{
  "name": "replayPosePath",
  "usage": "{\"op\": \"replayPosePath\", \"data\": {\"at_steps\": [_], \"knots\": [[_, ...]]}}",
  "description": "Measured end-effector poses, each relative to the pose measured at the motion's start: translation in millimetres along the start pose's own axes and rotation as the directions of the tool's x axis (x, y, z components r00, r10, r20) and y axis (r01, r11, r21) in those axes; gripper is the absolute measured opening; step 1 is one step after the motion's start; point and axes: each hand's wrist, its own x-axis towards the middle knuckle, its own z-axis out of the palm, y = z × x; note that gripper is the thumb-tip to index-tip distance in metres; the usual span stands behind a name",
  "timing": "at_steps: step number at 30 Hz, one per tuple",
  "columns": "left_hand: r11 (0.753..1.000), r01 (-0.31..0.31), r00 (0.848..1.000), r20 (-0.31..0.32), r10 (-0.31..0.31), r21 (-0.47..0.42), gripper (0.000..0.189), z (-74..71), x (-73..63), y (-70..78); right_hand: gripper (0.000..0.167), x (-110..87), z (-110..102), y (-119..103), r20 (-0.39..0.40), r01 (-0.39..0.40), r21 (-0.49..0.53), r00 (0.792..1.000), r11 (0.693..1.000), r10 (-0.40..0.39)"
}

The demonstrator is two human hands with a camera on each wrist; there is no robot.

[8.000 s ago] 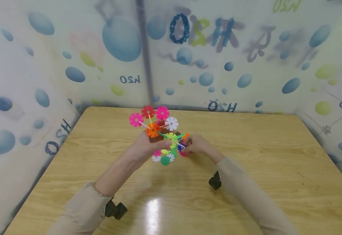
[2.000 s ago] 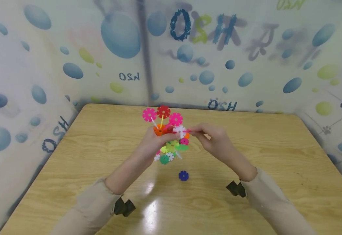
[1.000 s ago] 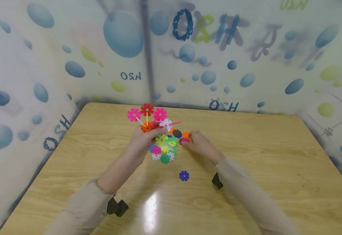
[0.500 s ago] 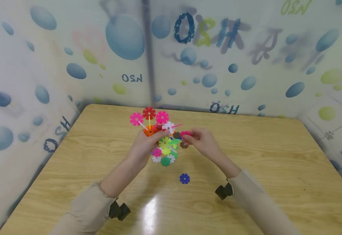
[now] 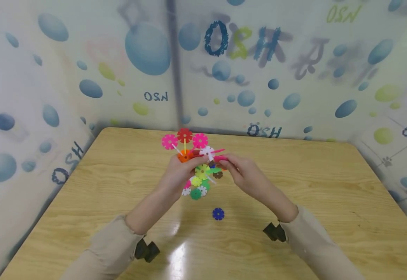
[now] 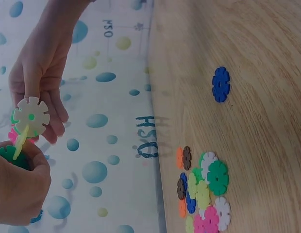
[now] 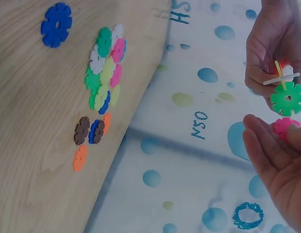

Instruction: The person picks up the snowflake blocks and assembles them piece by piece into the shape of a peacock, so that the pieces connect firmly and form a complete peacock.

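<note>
My left hand [image 5: 175, 175] holds up a joined cluster of notched plastic snowflake discs above the table. Red [image 5: 184, 135] and pink discs fan out at its top, around an orange disc [image 5: 185, 156]. A white disc [image 5: 206, 153] faces me beside the left thumb, and a pink disc seen edge-on sticks out past it. Between thumb and fingers, my right hand [image 5: 250, 175] pinches a pink snowflake disc [image 7: 285, 127] right at the cluster's right side. Whether its notch is fitted into another disc, I cannot tell. The left fingers hide part of the cluster.
Loose discs, among them a green one [image 5: 196, 193] and a brown one [image 5: 218, 175], lie in a pile on the wooden table [image 5: 119, 186] below the hands. A single dark blue disc [image 5: 218, 214] lies nearer me. A patterned wall stands behind the table.
The right hand took a pink disc from the pile and brought it up to the cluster. A pink disc was added beside the white one earlier. The blue disc came to lie apart.
</note>
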Motion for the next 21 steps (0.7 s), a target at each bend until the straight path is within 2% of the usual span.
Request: {"op": "replayPosePath", "data": {"at_steps": [8, 14, 21], "knots": [[0.999, -0.014, 1.0, -0.005, 0.014, 0.046, 0.02, 1.0, -0.6, 1.9, 0.018, -0.6, 3, -1, -0.048, 0.17, -0.091, 0.983, 0.981, -0.174], [0.996, -0.022, 0.999, -0.044, 0.026, 0.089, 0.021, 1.2, -0.8, -0.3, 0.016, 2.1, 8, 1, -0.06, 0.222, -0.103, 0.971, 0.97, -0.229], [0.992, -0.029, 0.999, -0.038, 0.034, 0.126, 0.021, -1.7, -2.5, -0.4, 0.014, 3.4, 16, 5, -0.088, 0.285, -0.085, 0.952, 0.955, -0.292]]}}
